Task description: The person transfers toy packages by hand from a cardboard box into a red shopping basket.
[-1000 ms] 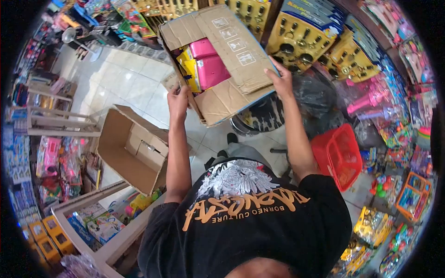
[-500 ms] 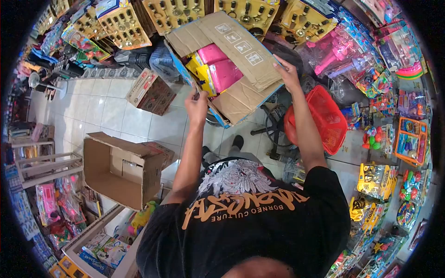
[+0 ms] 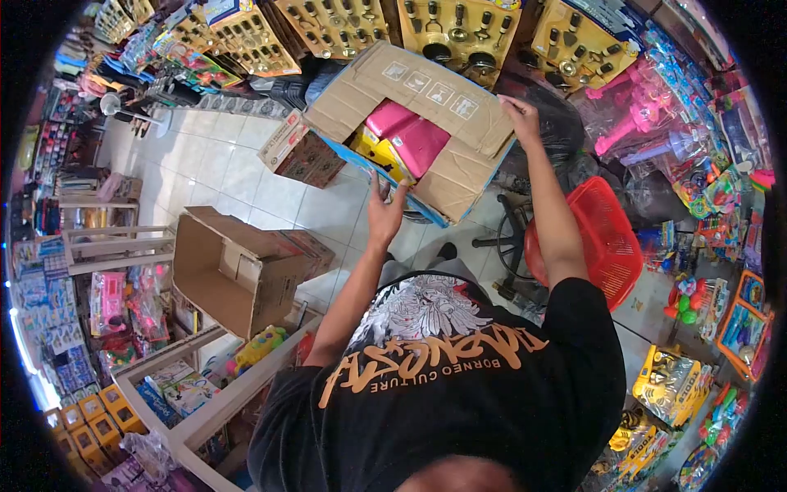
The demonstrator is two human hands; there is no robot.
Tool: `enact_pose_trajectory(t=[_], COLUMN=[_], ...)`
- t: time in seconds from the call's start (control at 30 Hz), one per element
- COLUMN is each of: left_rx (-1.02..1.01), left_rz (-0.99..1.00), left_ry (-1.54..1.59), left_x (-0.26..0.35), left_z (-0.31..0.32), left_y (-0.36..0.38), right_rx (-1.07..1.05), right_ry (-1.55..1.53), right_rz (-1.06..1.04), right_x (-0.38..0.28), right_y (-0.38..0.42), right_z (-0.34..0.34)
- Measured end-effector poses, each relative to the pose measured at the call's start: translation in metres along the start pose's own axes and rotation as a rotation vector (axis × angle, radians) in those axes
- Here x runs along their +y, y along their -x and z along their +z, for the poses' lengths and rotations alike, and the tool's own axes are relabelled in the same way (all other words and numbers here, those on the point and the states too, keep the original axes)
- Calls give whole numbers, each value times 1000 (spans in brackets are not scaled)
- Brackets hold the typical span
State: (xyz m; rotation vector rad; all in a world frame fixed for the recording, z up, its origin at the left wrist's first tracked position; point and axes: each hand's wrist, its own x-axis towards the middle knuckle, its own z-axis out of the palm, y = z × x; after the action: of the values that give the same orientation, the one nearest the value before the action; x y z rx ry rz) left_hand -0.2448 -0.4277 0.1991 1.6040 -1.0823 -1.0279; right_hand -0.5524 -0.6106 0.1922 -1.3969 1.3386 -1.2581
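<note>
A blue-edged cardboard box (image 3: 467, 176) is held in front of me, its brown top flaps folded partly inward. Through the gap between the flaps, pink packs (image 3: 418, 143) and yellow packaging (image 3: 379, 153) show inside. My left hand (image 3: 384, 217) is on the near left edge of the box, thumb and fingers gripping the rim. At the right corner my right hand (image 3: 523, 123) pinches the flap edge, thumb on top. The undersides of the fingers are hidden. What supports the box from below is mostly out of sight.
An open empty carton (image 3: 217, 275) stands at left, with a smaller printed carton (image 3: 302, 156) on the tiled floor (image 3: 213, 168). A red plastic basket (image 3: 602, 246) is at right beside a black wheeled base (image 3: 512, 238). Packaged toys (image 3: 668, 381) and utensil cards (image 3: 459, 33) line the shelves.
The box's left flap lies lower, and the gap over the pink packs is narrower. My left hand has shifted its grip along the near edge. The whole view has swung slightly.
</note>
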Motion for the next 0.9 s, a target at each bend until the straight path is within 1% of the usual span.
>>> enact_pose_trajectory(t=[0.07,0.1,0.13,0.2,0.27,0.3,0.37,0.4,0.43,0.47,0.5,0.53,0.6,0.63,0.67,0.7,0.73,0.77,0.8,0.83,0.87,0.9], left_rx=[6,22,13,145,234,291,429,507,500,480,454,438,275,252,107,-39,-67,-167,-267,-367,-377,-481], left_rz=[-167,-113,-105,-250,-183,-71,126,209,211,361,512,516,766,780,796,816,840,826,813,832,865,831], left_ry=[156,247,235,291,234,132,-32,-96,-97,-213,-325,-319,-575,-561,-668,-774,-757,-790,-820,-863,-831,-934], left_x=[7,-21,-21,-24,-37,-46,-31,-6,0,6,12,23,50,62,74,82,82,81,77,80,82,91], left_z=[-9,-15,-25,-45,-66,-79,-90,-92,-97,-105,-108,-108,-102,-97,-91,-84,-77,-70,-65,-59,-52,-49], left_y=[5,-5,-10,-10,-24,-37,-50,-52,-63,-78,-93,-108,-141,-156,-171,-188,-209,-230,-250,-267,-283,-288], right_rx=[137,148,176,215,211,229,273,308,255,263,255,250,256,246,240,272,265,259,295,282,270,242], right_ry=[-5,-15,4,24,48,264,323,375,345,349,460,574,538,533,526,539,564,588,605,623,644,671], right_rz=[30,25,25,48,-106,-215,-246,-272,-196,-190,-208,-226,-204,-151,-99,-90,-64,-33,-17,-12,-15,-38], right_x=[-2,-7,-12,-10,-2,-14,-17,-18,-23,-29,-37,-42,-47,-48,-49,-48,-45,-43,-41,-38,-35,-37], right_y=[-6,-8,-5,15,28,40,58,67,76,85,93,98,101,101,101,99,96,97,102,100,94,91], right_z=[1,2,2,7,11,8,9,12,14,16,20,24,29,32,34,34,33,34,36,35,32,31])
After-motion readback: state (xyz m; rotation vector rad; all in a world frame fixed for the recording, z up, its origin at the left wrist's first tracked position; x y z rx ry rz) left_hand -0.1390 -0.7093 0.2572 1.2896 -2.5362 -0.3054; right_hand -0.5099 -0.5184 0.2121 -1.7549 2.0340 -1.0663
